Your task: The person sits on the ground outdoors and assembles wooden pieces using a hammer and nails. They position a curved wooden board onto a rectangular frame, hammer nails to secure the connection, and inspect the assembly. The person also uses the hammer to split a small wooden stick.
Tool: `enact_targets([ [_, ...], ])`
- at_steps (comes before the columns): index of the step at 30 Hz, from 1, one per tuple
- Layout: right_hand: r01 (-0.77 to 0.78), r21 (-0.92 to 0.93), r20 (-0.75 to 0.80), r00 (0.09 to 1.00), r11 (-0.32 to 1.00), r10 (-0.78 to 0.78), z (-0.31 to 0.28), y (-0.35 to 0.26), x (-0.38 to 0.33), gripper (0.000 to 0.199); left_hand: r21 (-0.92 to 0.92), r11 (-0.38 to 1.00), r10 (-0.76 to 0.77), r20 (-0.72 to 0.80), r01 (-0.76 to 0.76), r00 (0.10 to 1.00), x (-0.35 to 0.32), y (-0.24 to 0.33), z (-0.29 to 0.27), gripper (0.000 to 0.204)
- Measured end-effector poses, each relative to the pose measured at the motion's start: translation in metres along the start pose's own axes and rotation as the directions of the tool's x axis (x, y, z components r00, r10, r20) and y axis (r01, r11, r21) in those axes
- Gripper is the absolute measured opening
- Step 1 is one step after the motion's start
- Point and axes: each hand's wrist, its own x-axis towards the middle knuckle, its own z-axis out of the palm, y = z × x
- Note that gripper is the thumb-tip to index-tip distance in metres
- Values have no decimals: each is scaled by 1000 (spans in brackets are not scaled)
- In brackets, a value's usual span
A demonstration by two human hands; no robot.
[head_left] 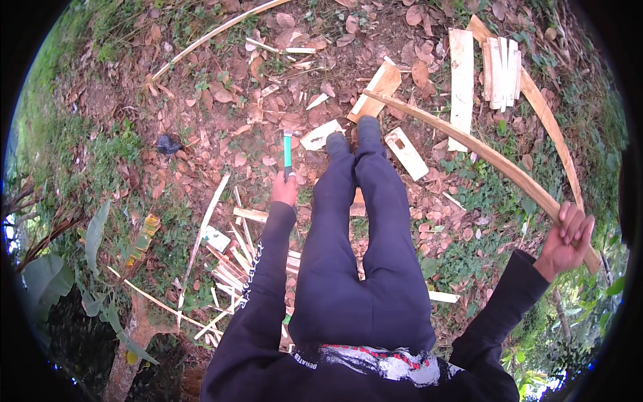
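My left hand (284, 189) is closed around the dark grip of a hammer (288, 151) with a green handle, its metal head pointing away from me. Out to the right, my right hand (566, 240) wraps round the near part of a long wooden plank (469, 142). From there the plank stretches away to the left, and its far end overlaps a short wooden board (383, 86) by my right shoe. A flat piece of wood with a slot (406, 154) lies beside that shoe. Another pale piece (321, 135) touches my left shoe.
At the far right are a pale board (461, 87), a stack of short slats (501, 72) and another long plank (552, 127). Many split sticks (231, 271) lie left of my legs. A thin strip (214, 33) crosses the far left, near a dark lump (169, 143). Leaves cover the ground.
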Motion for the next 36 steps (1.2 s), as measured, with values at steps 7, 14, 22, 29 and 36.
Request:
enact_targets([
  [7, -16, -38, -48, 999, 999, 15, -13, -26, -36, 38, 72, 995, 62, 52, -66, 997, 82, -13, 81, 24],
  [14, -17, 56, -196, 980, 998, 28, 4, -53, -46, 39, -153, 974, -122, 275, 169, 954, 101, 43, 116, 15],
  [22, 31, -9, -260, 965, 999, -32, -19, -56, -75, 37, 176, 983, -109, 346, 49, 932, 148, 48, 121, 26],
  [29, 132, 7, -440, 890, 991, -116, -63, -43, -115, 31, 75, 997, -41, 369, 14, 929, 175, 48, 153, 18],
  [36, 108, -101, -552, 821, 989, -146, -68, -44, -138, 30, -172, 971, -84, 401, 166, 912, 192, 69, 201, 23],
])
